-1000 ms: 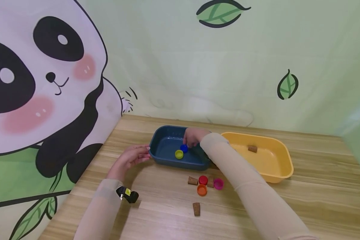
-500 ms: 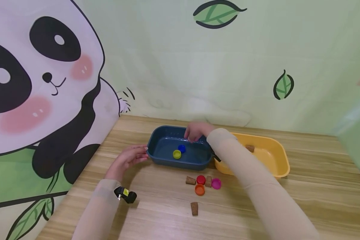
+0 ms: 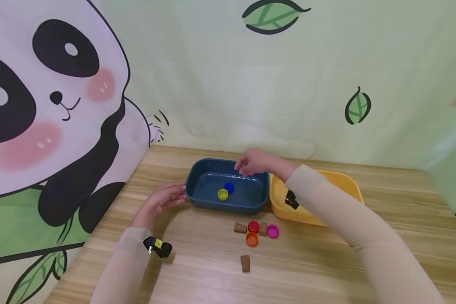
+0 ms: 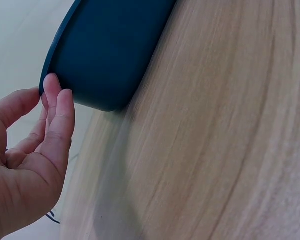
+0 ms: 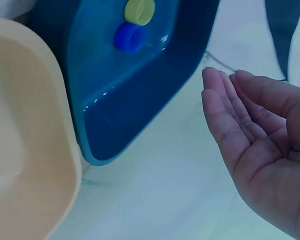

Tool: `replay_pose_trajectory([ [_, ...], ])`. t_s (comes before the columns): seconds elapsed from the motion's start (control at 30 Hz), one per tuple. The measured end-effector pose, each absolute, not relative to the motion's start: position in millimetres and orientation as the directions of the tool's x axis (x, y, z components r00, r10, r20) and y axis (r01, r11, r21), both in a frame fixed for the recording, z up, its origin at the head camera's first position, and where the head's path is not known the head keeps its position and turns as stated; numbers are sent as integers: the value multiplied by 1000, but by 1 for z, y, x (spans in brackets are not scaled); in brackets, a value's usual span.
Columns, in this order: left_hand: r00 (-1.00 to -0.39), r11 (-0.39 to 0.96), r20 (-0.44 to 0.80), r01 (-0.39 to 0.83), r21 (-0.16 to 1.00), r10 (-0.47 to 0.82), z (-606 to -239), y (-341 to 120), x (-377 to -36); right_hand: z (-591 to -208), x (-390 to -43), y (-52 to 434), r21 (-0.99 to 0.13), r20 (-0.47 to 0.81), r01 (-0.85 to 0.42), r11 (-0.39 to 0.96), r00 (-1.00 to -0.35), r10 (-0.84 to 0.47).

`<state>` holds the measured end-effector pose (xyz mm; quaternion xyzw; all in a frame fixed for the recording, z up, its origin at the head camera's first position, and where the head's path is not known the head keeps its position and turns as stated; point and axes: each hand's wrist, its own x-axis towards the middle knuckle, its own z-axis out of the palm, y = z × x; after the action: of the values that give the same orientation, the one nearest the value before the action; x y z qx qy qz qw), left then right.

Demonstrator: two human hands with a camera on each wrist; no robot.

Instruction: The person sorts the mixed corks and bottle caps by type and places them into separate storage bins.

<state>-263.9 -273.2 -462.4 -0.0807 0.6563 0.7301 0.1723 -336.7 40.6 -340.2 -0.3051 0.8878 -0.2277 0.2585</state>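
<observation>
My left hand [image 3: 163,202] sits at the left end of the blue tray [image 3: 207,202], fingers straight, tips touching the tray's outer wall [image 4: 107,60]; nothing gripped. My right hand [image 3: 254,162] hovers above the tray's far rim, palm empty, fingers relaxed and only slightly bent [image 5: 225,120]; no contact w/ tray visible from the right wrist view. Inside the tray, approx. mid-floor: blue cap [image 3: 229,187] and yellow-green cap [image 3: 223,194], just beside each other, blue one nearer the far wall; both lie open side up per the right wrist view [image 5: 130,37]. Yellow tray [image 3: 285,209] stands just beside the blue tray's right end; whether the two walls touch, I cannot tell. My right forearm crosses over the yellow tray, hiding most of its inside. In front of the blue tray, on the wooden table [image 3: 197,257], a cluster: cork [image 3: 240,228], red cap [image 3: 253,226], second cork [image 3: 263,229], pink cap [image 3: 272,231], w/ orange cap [image 3: 252,239] just below the red one. A third cork [image 3: 245,263] stands apart, further from the tray toward me. Black wrist camera [image 3: 158,246] on my left sleeve. Behind the tray: panda-and-leaf backdrop [image 3: 53,105].
</observation>
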Motion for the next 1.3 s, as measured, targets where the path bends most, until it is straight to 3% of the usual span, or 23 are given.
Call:
replay_pose_trajectory([
  [0.2, -927, -81, -344, -358, 930, 146, -463, -273, -267, -330, -317, 61, -613, -228, -479, 629, -655, -721],
  [0.83, -929, -108, -340, -357, 928, 145, -463, -272, -264, -322, -261, 131, -658, -64, -512, 552, -692, -719],
  [1.3, -931, -105, -327, -346, 932, 165, -460, -269, -262, -328, -231, 161, -669, -72, -429, 607, -776, -627],
])
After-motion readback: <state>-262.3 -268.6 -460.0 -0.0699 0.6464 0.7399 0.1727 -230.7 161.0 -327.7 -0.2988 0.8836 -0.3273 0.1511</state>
